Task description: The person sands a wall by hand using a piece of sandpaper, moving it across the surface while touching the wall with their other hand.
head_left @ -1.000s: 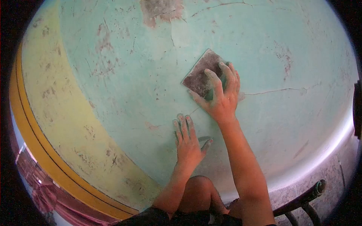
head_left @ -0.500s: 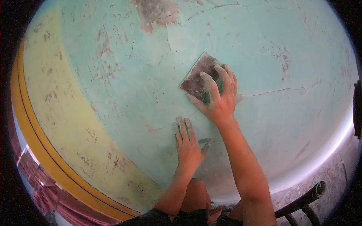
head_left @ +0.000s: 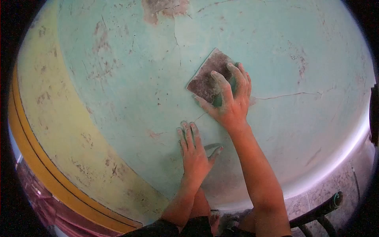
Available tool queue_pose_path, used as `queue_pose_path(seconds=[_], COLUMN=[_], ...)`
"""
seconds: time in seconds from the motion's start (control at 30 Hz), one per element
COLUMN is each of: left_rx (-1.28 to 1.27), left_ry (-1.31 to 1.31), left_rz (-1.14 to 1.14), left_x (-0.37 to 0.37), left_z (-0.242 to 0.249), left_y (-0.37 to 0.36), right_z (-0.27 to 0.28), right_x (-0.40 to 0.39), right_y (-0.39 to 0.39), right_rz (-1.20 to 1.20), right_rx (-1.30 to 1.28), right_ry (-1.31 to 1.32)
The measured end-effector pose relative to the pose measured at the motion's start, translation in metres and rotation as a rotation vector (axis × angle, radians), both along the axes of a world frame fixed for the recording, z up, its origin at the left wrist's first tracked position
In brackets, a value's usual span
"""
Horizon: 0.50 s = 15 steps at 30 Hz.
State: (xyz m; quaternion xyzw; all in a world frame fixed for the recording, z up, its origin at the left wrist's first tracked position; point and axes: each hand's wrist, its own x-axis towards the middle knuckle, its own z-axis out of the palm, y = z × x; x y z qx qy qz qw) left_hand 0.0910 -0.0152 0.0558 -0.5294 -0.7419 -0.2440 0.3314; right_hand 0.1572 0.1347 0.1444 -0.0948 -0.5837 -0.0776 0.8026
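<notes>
A square, dark brown sheet of sandpaper [head_left: 205,85], pale with dust, is pressed to the green wall [head_left: 130,91]. My right hand [head_left: 232,98] grips it from the lower right, fingers bent over its face and thumb along its lower edge. Part of the sheet is hidden under my palm and fingers. Lower left of it, my left hand [head_left: 193,152] rests against the wall, fingers stretched out and thumb apart, holding nothing. Dust coats the fingers of both hands.
A thin crack [head_left: 288,95] runs right from my right hand. Above is a bare patch [head_left: 165,8] of peeled paint. A yellow band [head_left: 79,130] and an orange frame [head_left: 51,170] border the left. Dark bars [head_left: 319,209] stand at lower right above the floor [head_left: 335,181].
The view has shifted a little, so the wall markings sit slightly left or higher. My right hand and the sandpaper have moved slightly up the picture. My left hand stays flat on the wall.
</notes>
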Motion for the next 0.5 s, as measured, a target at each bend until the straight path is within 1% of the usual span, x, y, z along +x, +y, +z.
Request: queue_pose_path(seconds=[0.13, 0.2, 0.3, 0.5], left_rx=[0.030, 0.036, 0.084, 0.119], left_ry=[-0.030, -0.084, -0.045, -0.119], left_rz=[-0.063, -0.069, -0.121, -0.169], left_x=[0.001, 0.000, -0.005, 0.001], left_z=[0.004, 0.003, -0.001, 0.007], left_y=[-0.004, -0.005, -0.005, -0.011], right_z=[-0.001, -0.001, 0.000, 0.002], right_x=[0.000, 0.000, -0.001, -0.001], right_y=[0.000, -0.001, -0.002, -0.002], right_rz=[-0.003, -0.010, -0.030, -0.072], right_rx=[0.004, -0.004, -0.002, 0.026], right_ry=[-0.008, -0.010, 0.004, 0.003])
